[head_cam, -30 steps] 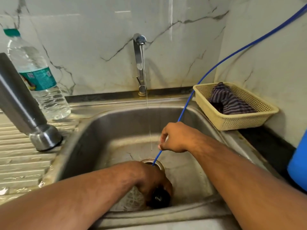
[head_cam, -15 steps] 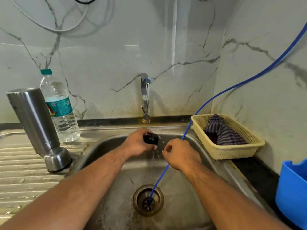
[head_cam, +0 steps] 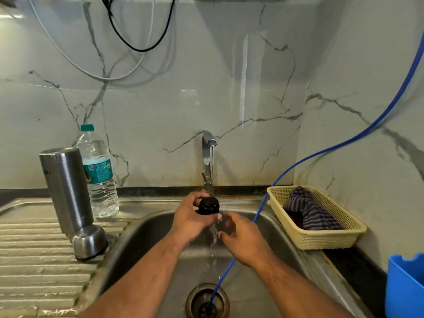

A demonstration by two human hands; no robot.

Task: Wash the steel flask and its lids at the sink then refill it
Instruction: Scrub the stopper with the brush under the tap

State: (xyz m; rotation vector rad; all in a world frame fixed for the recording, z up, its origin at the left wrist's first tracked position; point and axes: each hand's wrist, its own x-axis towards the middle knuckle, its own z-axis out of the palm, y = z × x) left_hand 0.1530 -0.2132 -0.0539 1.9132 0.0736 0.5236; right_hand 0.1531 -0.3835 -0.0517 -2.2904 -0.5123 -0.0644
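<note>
The steel flask (head_cam: 66,191) stands upside down on the ribbed drainboard at the left, resting on its steel cap (head_cam: 90,242). Over the sink basin (head_cam: 270,228), my left hand (head_cam: 190,222) grips a small black inner lid (head_cam: 208,205) under the thin stream from the tap (head_cam: 207,157). My right hand (head_cam: 241,237) hovers just right of and below the lid, fingers curled apart, holding nothing, with water running past it.
A blue tube (head_cam: 298,161) runs from the upper right down into the drain (head_cam: 207,301). A clear water bottle (head_cam: 98,173) stands behind the flask. A yellow basket (head_cam: 325,237) with a striped cloth sits to the right, a blue tub (head_cam: 405,288) at the far right.
My left hand has lifted the black lid from the sink bottom up under the tap. My right hand has let go of the blue tube and moved beside the lid. My view has tilted up.
</note>
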